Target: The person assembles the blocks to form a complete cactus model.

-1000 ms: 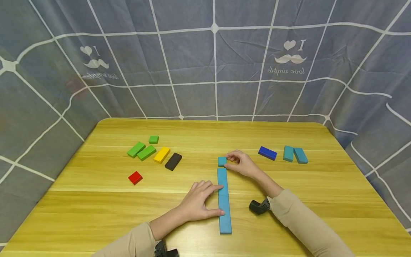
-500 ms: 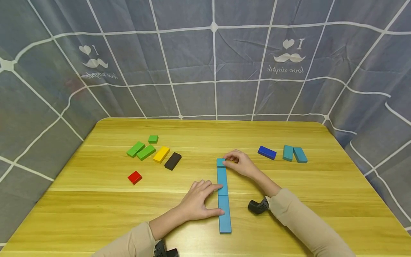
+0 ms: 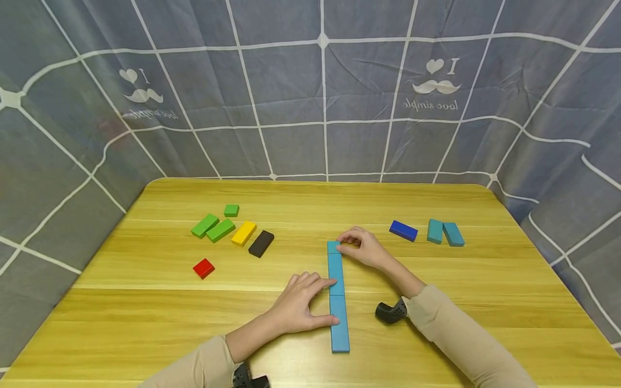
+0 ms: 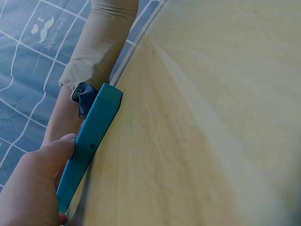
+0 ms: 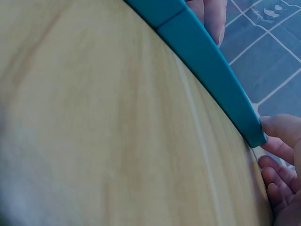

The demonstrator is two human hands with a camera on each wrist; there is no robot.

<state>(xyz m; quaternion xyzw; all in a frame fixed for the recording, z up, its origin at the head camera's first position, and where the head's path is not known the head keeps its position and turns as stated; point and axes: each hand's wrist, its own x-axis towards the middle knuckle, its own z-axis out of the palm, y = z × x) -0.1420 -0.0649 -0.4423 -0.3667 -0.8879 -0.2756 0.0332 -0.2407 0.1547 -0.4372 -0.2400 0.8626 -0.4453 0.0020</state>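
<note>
In the head view, three light-blue blocks form one upright line: a small block [image 3: 333, 247] at the far end, a long block [image 3: 336, 267] in the middle and another long block [image 3: 340, 339] nearest me. My right hand [image 3: 365, 249] pinches the small block between thumb and index finger at its right side. The left hand [image 3: 298, 306] lies spread to the left, its index fingertip touching the middle block and its thumb on the nearest one. The left wrist view shows the thumb of my left hand [image 4: 35, 183] against a blue block [image 4: 89, 146].
Left on the wooden table [image 3: 145, 323] lie several green blocks [image 3: 221, 230], a yellow block [image 3: 244, 234], a black block [image 3: 261, 244] and a red block [image 3: 204, 268]. At right are a dark-blue block [image 3: 404, 230] and two teal blocks [image 3: 435, 231]. A grey curtain [image 3: 291, 97] hangs behind.
My right hand has drawn the small light-blue block toward me, closing the gap to the middle long block, so they now meet. The left hand has stayed in place.
</note>
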